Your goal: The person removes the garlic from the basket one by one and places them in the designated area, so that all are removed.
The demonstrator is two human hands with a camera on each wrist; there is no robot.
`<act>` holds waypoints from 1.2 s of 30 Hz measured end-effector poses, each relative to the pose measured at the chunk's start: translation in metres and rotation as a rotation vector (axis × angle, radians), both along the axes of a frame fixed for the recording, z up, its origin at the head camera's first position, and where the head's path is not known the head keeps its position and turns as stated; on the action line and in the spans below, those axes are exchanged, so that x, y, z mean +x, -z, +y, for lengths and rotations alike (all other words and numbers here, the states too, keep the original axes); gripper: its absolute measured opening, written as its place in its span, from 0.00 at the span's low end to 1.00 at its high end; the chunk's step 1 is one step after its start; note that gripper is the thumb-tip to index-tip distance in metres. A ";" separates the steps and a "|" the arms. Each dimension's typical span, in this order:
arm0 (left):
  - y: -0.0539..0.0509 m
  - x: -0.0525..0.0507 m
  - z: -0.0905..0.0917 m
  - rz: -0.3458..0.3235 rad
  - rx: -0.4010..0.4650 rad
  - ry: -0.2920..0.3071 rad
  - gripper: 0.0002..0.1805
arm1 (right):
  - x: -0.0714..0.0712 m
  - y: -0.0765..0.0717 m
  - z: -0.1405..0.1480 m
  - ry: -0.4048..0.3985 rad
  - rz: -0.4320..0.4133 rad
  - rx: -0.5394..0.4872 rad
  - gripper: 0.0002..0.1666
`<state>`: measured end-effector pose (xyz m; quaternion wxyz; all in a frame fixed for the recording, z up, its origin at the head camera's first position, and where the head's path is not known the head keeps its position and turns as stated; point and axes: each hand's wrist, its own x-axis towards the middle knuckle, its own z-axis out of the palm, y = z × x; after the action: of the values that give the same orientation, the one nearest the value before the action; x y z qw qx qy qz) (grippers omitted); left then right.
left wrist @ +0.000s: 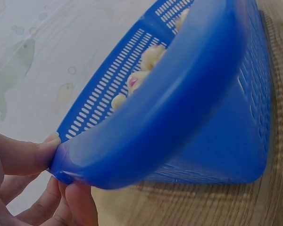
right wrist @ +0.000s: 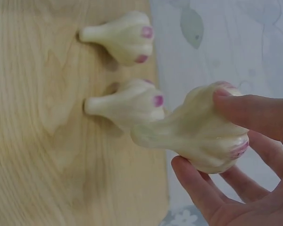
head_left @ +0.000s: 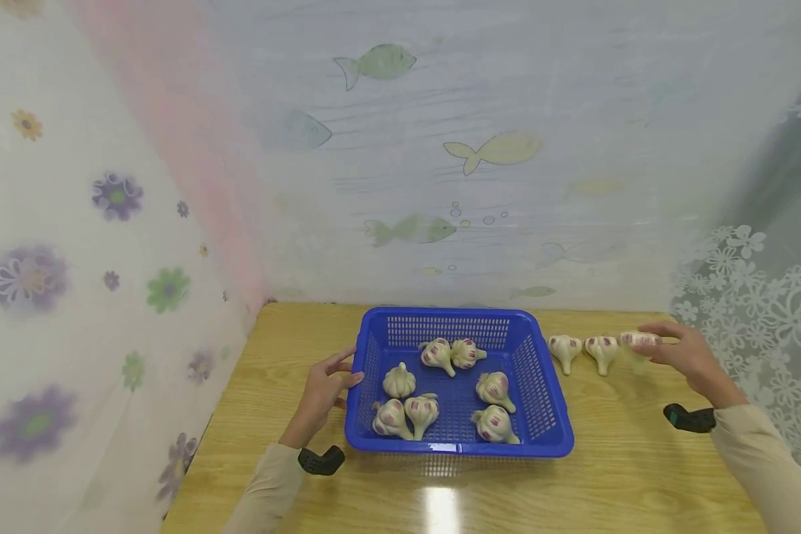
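Pinched between thumb and fingers, one garlic bulb (right wrist: 205, 127) sits in the right hand (head_left: 690, 360), the thumb on one side of its round body and fingertips on the other, its neck free and pointing toward the near side. It is at the far right of the table, seemingly raised above the top. With its smooth, faintly shiny skin it looks like a moulded model; I would judge it light, stiff and hard to bruise, though a little slippery. Holding it across the widest part of the body, as here, should be surest; the narrow neck would offer a smaller hold and let the heavier end swing.

Just left of it, two loose bulbs (head_left: 583, 351) lie side by side on the wooden table (head_left: 627, 475), necks also toward the near side.

Farther left stands the blue basket (head_left: 460, 449) with seven bulbs inside: two at the far side, three at the near left, two at the right. Its left rim is clamped between thumb and fingers of the left hand (head_left: 322, 393). Thin slotted plastic, it is probably light and slightly flexible, so its thick rolled rim seems the best place to grasp.
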<state>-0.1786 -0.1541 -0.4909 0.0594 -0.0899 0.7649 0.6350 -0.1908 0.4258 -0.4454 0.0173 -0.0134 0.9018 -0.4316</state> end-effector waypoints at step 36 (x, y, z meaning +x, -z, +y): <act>-0.002 0.000 0.001 -0.027 0.030 -0.025 0.29 | -0.025 0.071 0.027 0.168 0.047 0.181 0.28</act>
<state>-0.1789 -0.1529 -0.4885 0.0629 -0.1072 0.7534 0.6458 -0.2154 0.4527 -0.5161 -0.0389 0.0539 0.9352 -0.3479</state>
